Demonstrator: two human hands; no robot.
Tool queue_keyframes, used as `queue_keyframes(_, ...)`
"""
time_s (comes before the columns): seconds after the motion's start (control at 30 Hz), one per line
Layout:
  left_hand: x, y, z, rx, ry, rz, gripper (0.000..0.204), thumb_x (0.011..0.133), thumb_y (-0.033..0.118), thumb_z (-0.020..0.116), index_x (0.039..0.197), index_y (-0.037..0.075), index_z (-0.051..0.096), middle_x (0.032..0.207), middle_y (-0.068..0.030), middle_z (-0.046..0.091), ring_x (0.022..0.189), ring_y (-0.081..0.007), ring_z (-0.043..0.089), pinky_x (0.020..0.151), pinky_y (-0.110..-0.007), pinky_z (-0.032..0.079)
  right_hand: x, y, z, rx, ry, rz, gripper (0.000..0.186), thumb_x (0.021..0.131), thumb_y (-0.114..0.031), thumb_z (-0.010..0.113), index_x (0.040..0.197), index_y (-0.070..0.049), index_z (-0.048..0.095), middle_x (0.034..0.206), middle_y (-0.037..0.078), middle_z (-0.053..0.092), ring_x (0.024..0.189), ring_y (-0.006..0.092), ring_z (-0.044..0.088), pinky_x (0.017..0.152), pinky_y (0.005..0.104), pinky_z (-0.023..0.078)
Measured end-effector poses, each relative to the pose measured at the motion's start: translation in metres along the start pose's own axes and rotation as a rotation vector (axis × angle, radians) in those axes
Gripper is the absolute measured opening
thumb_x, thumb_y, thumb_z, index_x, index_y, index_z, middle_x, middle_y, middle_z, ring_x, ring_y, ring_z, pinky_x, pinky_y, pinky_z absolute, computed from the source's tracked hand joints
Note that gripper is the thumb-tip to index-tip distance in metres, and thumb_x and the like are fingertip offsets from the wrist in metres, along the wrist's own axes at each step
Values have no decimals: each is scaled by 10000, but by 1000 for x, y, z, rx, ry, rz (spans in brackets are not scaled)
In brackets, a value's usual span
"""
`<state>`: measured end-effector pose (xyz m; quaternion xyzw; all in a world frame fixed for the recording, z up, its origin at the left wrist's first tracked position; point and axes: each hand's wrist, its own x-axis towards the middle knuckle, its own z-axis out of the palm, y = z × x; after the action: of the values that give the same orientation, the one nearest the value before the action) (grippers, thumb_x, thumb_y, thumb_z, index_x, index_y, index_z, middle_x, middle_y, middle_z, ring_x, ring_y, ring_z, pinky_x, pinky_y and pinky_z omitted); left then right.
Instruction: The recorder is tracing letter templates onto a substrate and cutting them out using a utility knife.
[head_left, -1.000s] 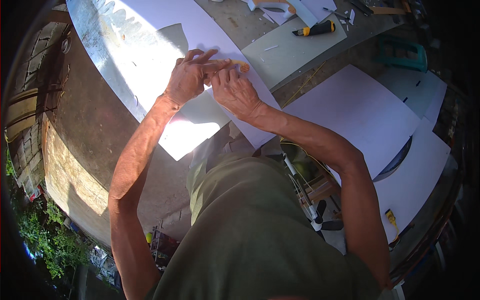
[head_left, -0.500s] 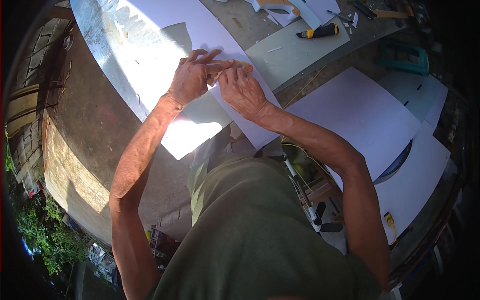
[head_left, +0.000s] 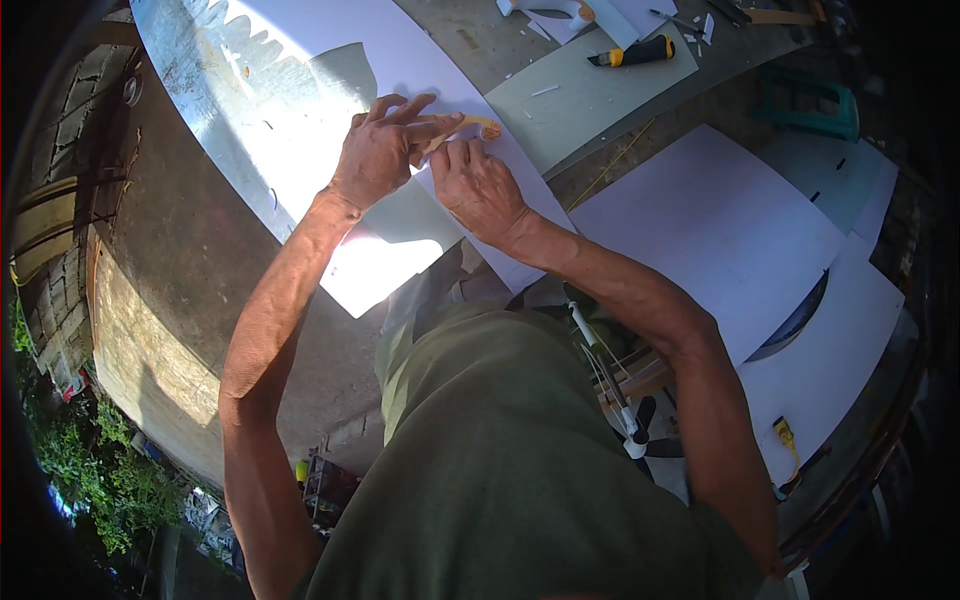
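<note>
A small tan curved piece with an orange patterned end lies on a white sheet. My left hand holds it down, index finger stretched along it, the other fingers raised and spread. Just below the piece, my right hand is closed in a pinch, knuckles up. Whatever its fingertips hold is hidden beneath them. Both hands are close together, resting over the sheet.
A yellow and black utility knife lies on a grey-green sheet at right, with white scraps and a white handle-shaped piece beyond. Large white sheets are at lower right, near a teal stool. Bright sunlight strikes the left sheet.
My right hand has slid a little left and toward me along the tan piece, so more of its patterned end shows. My left hand stays on the piece.
</note>
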<state>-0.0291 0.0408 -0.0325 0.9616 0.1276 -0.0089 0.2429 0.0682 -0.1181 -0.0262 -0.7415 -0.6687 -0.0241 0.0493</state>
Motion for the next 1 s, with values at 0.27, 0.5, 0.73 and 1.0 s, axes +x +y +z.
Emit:
queue_keyframes(0.27, -1, -1, 3, -29, 20, 2, 613, 831, 41, 710, 1348, 366, 656, 1472, 34, 577, 1249, -311, 568, 983, -453, 506, -12, 1, -4, 82, 63, -21, 209, 779, -28, 672, 944, 48, 568, 861, 142, 542, 777, 218, 616, 535, 272, 543)
queue_keyframes(0.5, -1, -1, 4, -5, 23, 7, 622, 823, 36, 715, 1343, 372, 660, 1464, 35, 583, 1248, -303, 566, 995, -445, 509, -1, 5, -3, -17, 58, 0, 301, 789, -40, 673, 1049, 83, 584, 905, 146, 558, 832, 218, 619, 584, 274, 554)
queue_keyframes(0.73, 0, -1, 4, 0, 32, 12, 618, 810, 31, 725, 1336, 351, 670, 1457, 35, 589, 1239, -302, 568, 991, -436, 518, 4, 4, 3, -54, -41, 28, 375, 797, -94, 700, 1107, 88, 593, 944, 140, 593, 878, 212, 629, 623, 257, 565)
queue_keyframes(1.0, -1, -5, 5, -31, -3, -21, 502, 892, 143, 702, 1317, 408, 671, 1450, 57, 588, 1283, -293, 540, 1028, -495, 463, 10, -1, 5, -70, -11, 83, 242, 807, -121, 696, 960, 53, 626, 870, 159, 631, 817, 236, 670, 558, 293, 561)
